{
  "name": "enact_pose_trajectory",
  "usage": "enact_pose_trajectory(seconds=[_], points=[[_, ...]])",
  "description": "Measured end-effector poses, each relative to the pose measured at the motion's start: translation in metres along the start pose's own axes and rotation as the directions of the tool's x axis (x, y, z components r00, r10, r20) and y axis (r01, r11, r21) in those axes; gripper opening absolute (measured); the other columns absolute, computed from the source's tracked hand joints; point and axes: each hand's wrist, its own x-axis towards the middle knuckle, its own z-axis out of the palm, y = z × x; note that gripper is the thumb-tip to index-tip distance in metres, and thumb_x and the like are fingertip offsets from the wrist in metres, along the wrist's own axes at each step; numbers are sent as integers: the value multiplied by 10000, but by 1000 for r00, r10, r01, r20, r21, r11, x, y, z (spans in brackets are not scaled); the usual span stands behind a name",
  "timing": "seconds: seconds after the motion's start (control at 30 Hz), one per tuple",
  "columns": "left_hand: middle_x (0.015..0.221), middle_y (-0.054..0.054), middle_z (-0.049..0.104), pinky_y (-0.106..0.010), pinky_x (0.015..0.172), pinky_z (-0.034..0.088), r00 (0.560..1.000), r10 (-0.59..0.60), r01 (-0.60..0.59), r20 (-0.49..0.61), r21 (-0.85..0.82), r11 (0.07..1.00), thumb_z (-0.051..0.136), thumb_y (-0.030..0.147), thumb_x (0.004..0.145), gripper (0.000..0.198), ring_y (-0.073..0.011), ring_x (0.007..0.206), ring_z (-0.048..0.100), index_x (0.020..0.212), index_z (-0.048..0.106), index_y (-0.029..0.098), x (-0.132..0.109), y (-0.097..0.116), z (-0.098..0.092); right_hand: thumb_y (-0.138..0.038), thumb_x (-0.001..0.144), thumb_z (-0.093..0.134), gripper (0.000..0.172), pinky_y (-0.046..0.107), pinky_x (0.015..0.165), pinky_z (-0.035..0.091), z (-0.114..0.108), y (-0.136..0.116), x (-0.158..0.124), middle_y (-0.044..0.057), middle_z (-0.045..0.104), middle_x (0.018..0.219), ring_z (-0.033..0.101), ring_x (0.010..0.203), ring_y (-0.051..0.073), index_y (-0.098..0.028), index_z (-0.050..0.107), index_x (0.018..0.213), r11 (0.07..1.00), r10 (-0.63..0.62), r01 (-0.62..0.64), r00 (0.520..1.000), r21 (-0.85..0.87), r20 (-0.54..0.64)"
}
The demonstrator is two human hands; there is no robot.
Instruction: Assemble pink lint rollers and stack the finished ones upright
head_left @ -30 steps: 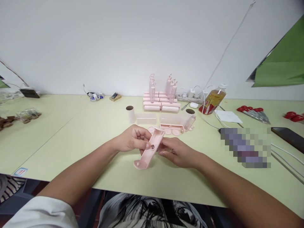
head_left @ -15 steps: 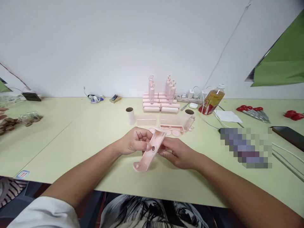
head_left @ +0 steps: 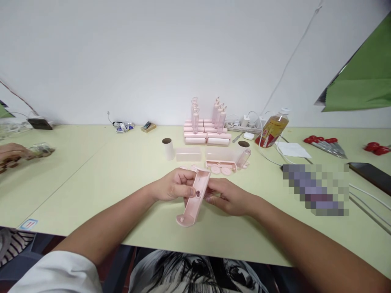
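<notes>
Tilted over the table, a pink plastic trough-shaped holder (head_left: 193, 208) has its hollow side facing me, with a rounded end and a small round hole midway. My left hand (head_left: 175, 188) is closed on its left edge, thumb beside the hole. At the right edge, my right hand (head_left: 230, 196) is closed, its fingertips hidden behind the holder; what they grip cannot be made out. Just beyond lie flat pink discs (head_left: 225, 170) and an open pink case piece (head_left: 220, 163).
Farther back stand a white paper roll (head_left: 168, 149), translucent pink covers (head_left: 188, 154), stacked pink cases (head_left: 195, 140) and upright pink bottles (head_left: 195, 122). On the right are a drink bottle (head_left: 273, 129), cables and red-handled tools (head_left: 325, 142). Another person's hand (head_left: 14, 152) is far left.
The holder has turned more upright, its lower end swinging slightly right and down. Both hands keep nearly the same place. At far left, the other person's hand has moved in over the brown pieces.
</notes>
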Motion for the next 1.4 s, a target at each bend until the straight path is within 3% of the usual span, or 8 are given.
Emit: enact_pose_trajectory(seconds=[0.47,0.7,0.8,0.9,1.0,1.13,1.27,1.4], points=[[607,0,537,-199,498,339,989,58,-57,-134,10,998,792,415,643,378,-82,538,445,775,642,94,-4,5,17,-273,960,417,147,314,732,485,14,1,8,76,626,865,567,795,182,-189,535,986,973,-230,220,957,-72,-178],[601,-6,597,-221,495,422,970,145,-167,-196,-102,981,779,389,653,348,-118,502,551,812,617,126,-9,10,19,-200,829,521,31,230,535,365,3,10,-2,-34,483,647,431,571,114,-202,493,814,998,52,-47,981,36,-185],[611,-17,617,-241,504,443,965,137,-140,-222,1,990,740,393,684,341,-145,524,584,862,632,123,-17,20,7,-150,804,520,75,242,567,367,-2,10,-5,-27,503,677,448,598,119,-212,479,814,999,45,-47,956,1,-291],[607,-7,605,-218,497,391,935,168,-77,-312,284,956,653,385,762,261,-113,512,534,805,636,128,-24,37,-10,-131,809,513,100,250,574,365,-5,4,-6,-19,516,705,459,608,124,-220,469,823,1000,20,-24,934,-5,-357],[596,12,595,-216,499,342,870,228,123,-437,640,758,528,368,864,245,-99,498,485,784,632,160,-23,51,-23,-129,808,514,109,252,566,358,-8,-1,-6,-21,500,698,446,600,125,-223,459,813,999,28,-33,929,-7,-369],[522,-19,578,-253,522,297,871,269,368,-410,909,196,477,292,891,279,-138,520,503,685,616,163,2,50,-33,-132,803,523,114,248,559,348,-11,1,-6,-27,470,691,425,594,122,-223,453,807,999,48,-50,927,6,-372],[716,-120,655,-284,561,316,949,218,274,-226,936,-221,586,153,781,102,-211,684,598,705,641,114,38,30,-44,-123,798,523,120,242,561,343,-9,5,-8,-28,467,692,425,598,118,-220,452,812,998,65,-70,934,-2,-351],[806,-132,661,-291,564,340,982,128,177,-137,903,-392,624,114,701,137,-250,778,617,827,676,101,53,8,-55,-118,798,521,118,239,580,356,-6,7,-7,-25,488,705,442,618,117,-217,463,827,998,57,-66,944,-15,-325]])
